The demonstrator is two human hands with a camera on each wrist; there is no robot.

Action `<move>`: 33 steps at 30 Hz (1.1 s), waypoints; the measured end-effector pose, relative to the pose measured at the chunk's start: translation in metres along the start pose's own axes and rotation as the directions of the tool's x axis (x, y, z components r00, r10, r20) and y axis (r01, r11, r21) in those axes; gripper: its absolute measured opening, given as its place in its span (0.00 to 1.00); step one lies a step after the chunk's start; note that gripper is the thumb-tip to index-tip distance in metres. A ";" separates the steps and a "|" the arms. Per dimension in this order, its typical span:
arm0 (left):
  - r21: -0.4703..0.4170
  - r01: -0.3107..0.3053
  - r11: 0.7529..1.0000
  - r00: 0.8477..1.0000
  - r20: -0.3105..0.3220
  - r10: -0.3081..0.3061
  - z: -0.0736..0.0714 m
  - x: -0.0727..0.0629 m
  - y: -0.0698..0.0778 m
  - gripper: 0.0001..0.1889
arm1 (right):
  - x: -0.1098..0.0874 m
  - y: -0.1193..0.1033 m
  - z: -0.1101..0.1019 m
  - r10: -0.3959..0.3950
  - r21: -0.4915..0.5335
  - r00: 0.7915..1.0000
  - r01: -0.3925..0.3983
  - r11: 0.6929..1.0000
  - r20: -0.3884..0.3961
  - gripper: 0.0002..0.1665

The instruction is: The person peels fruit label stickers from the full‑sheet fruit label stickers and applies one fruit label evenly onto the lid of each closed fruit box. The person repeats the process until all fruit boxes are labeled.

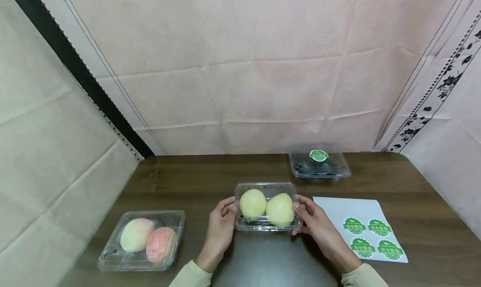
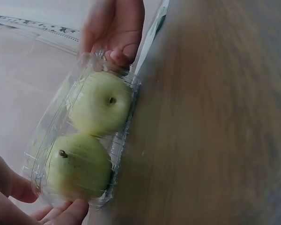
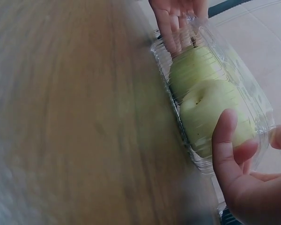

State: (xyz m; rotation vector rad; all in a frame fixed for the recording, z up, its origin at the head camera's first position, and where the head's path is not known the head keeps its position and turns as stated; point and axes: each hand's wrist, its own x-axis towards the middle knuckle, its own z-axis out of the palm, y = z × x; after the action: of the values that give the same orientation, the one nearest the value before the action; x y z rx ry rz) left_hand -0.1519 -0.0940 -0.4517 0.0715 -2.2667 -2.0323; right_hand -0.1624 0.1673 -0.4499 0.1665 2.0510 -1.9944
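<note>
A clear plastic clamshell box point(image 1: 264, 227) with two pale green pears inside is held up in front of me, tilted so its lid faces me. My left hand point(image 1: 221, 232) grips its left end, fingers curled at the side wall. At the opposite end, my right hand point(image 1: 318, 225) holds the box, with the thumb pressed on the near face and fingers around the edge. One pear point(image 2: 79, 166) shows its stem in the left wrist view, and the other pear point(image 3: 213, 117) sits nearest the right thumb in the right wrist view.
On the left stands another clear box point(image 1: 129, 267) with two pinkish peaches. A sheet of several green stickers point(image 1: 338, 205) lies right of my hands. Behind it sits a clear box point(image 1: 340, 166) with dark contents and a green sticker on its lid. Cloth hangs around the wooden table point(image 1: 203, 168).
</note>
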 end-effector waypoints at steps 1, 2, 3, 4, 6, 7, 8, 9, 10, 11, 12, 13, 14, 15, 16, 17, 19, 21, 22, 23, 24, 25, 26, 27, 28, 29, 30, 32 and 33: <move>-0.004 -0.002 1.000 1.000 0.003 0.002 0.000 0.001 0.000 0.18 | 0.000 0.000 -0.001 0.000 0.003 1.000 0.000 1.000 -0.003 0.33; -0.005 0.002 1.000 1.000 0.004 -0.002 0.000 0.002 0.000 0.18 | 0.000 -0.001 -0.002 0.000 0.006 1.000 0.000 1.000 -0.004 0.33; -0.003 0.008 1.000 1.000 0.004 -0.008 0.000 0.002 0.000 0.18 | -0.001 -0.001 -0.003 0.001 0.006 1.000 -0.001 1.000 -0.002 0.32; 0.005 0.020 1.000 1.000 0.001 -0.020 0.000 0.002 0.000 0.18 | -0.001 -0.001 -0.004 0.000 0.007 1.000 0.000 1.000 0.001 0.32; 0.015 0.049 0.999 0.999 -0.001 -0.049 -0.001 0.002 0.000 0.18 | 0.000 -0.001 -0.006 -0.015 -0.001 1.000 0.015 1.000 0.019 0.33; 0.017 0.064 0.998 0.998 -0.001 -0.064 -0.002 0.002 0.000 0.18 | 0.000 -0.002 -0.007 -0.027 -0.010 0.999 0.027 1.000 0.030 0.33; 0.020 0.080 0.997 0.997 0.003 -0.080 -0.003 0.002 0.000 0.18 | 0.000 -0.002 -0.009 -0.039 -0.022 0.998 0.040 0.999 0.041 0.33; 0.017 0.096 0.995 0.995 0.011 -0.096 -0.004 0.002 0.000 0.18 | 0.000 -0.003 -0.011 -0.047 -0.037 0.998 0.048 0.998 0.045 0.33; 0.009 0.110 0.994 0.994 0.023 -0.111 -0.006 0.003 -0.001 0.18 | 0.000 -0.003 -0.013 -0.057 -0.053 0.997 0.059 0.997 0.049 0.33; -0.005 0.121 0.993 0.992 0.037 -0.121 -0.007 0.003 -0.001 0.17 | -0.001 -0.004 -0.016 -0.063 -0.077 0.997 0.067 0.995 0.049 0.33; -0.018 0.130 0.991 0.990 0.053 -0.129 -0.008 0.004 -0.002 0.17 | -0.001 -0.006 -0.019 -0.067 -0.106 0.997 0.072 0.992 0.044 0.33; -0.026 0.138 0.990 0.988 0.067 -0.136 -0.010 0.004 -0.003 0.17 | -0.002 -0.008 -0.023 -0.074 -0.144 0.996 0.079 0.986 0.043 0.33; -0.034 0.146 0.989 0.987 0.079 -0.143 -0.011 0.004 -0.003 0.17 | -0.003 -0.010 -0.029 -0.086 -0.188 0.995 0.093 0.978 0.044 0.33; -0.044 0.154 0.987 0.985 0.089 -0.149 -0.012 0.004 -0.004 0.17 | -0.004 -0.012 -0.036 -0.096 -0.241 0.994 0.104 0.965 0.046 0.32; -0.049 0.161 0.986 0.983 0.094 -0.156 -0.013 0.004 -0.004 0.17 | -0.005 -0.014 -0.043 -0.112 -0.297 0.992 0.122 0.947 0.053 0.32; -0.052 0.170 0.984 0.981 0.099 -0.165 -0.014 0.004 -0.004 0.17 | -0.006 -0.016 -0.051 -0.125 -0.351 0.990 0.139 0.926 0.061 0.31; -0.057 0.186 0.981 0.978 0.106 -0.179 -0.016 0.005 -0.004 0.17 | -0.007 -0.021 -0.069 -0.151 -0.458 0.985 0.171 0.872 0.079 0.29; -0.059 0.198 0.978 0.976 0.107 -0.191 -0.018 0.007 -0.004 0.17 | -0.007 -0.025 -0.087 -0.180 -0.562 0.980 0.196 0.804 0.084 0.27; -0.060 0.203 0.977 0.975 0.107 -0.196 -0.019 0.007 -0.003 0.16 | -0.008 -0.027 -0.096 -0.195 -0.606 0.977 0.206 0.768 0.085 0.26; -0.060 0.206 0.977 0.974 0.107 -0.198 -0.020 0.008 -0.003 0.16 | -0.008 -0.029 -0.104 -0.209 -0.644 0.974 0.215 0.734 0.086 0.26; -0.060 0.207 0.977 0.974 0.107 -0.199 -0.021 0.010 -0.003 0.16 | -0.009 -0.031 -0.112 -0.223 -0.681 0.971 0.220 0.699 0.084 0.25; -0.060 0.208 0.976 0.974 0.108 -0.201 -0.022 0.010 -0.002 0.16 | -0.009 -0.032 -0.120 -0.238 -0.714 0.968 0.222 0.664 0.080 0.25; -0.062 0.210 0.976 0.973 0.111 -0.202 -0.022 0.011 -0.002 0.15 | -0.010 -0.032 -0.127 -0.245 -0.742 0.967 0.217 0.634 0.073 0.25; -0.064 0.213 0.975 0.972 0.114 -0.205 -0.021 0.012 -0.002 0.15 | -0.011 -0.032 -0.135 -0.242 -0.762 0.968 0.203 0.614 0.063 0.26; -0.066 0.216 0.974 0.971 0.119 -0.207 -0.021 0.012 -0.002 0.15 | -0.012 -0.032 -0.142 -0.236 -0.781 0.970 0.187 0.596 0.052 0.26; -0.067 0.219 0.973 0.970 0.124 -0.210 -0.020 0.012 -0.002 0.15 | -0.014 -0.031 -0.148 -0.228 -0.795 0.973 0.169 0.582 0.040 0.27; -0.069 0.223 0.972 0.969 0.128 -0.213 -0.019 0.012 -0.003 0.15 | -0.015 -0.030 -0.154 -0.216 -0.810 0.976 0.148 0.567 0.027 0.28; -0.072 0.230 0.970 0.966 0.134 -0.219 -0.016 0.012 -0.004 0.15 | -0.017 -0.026 -0.166 -0.188 -0.838 0.982 0.105 0.535 0.003 0.32; -0.072 0.233 0.970 0.965 0.137 -0.222 -0.015 0.012 -0.004 0.15 | -0.019 -0.023 -0.171 -0.173 -0.850 0.985 0.082 0.520 -0.010 0.34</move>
State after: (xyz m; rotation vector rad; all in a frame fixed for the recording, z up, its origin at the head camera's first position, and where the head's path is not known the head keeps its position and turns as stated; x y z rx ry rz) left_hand -0.1620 -0.1105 -0.4538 0.2107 -2.3361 -2.3110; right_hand -0.1705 0.3379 -0.4202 -0.1093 2.9040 -0.7979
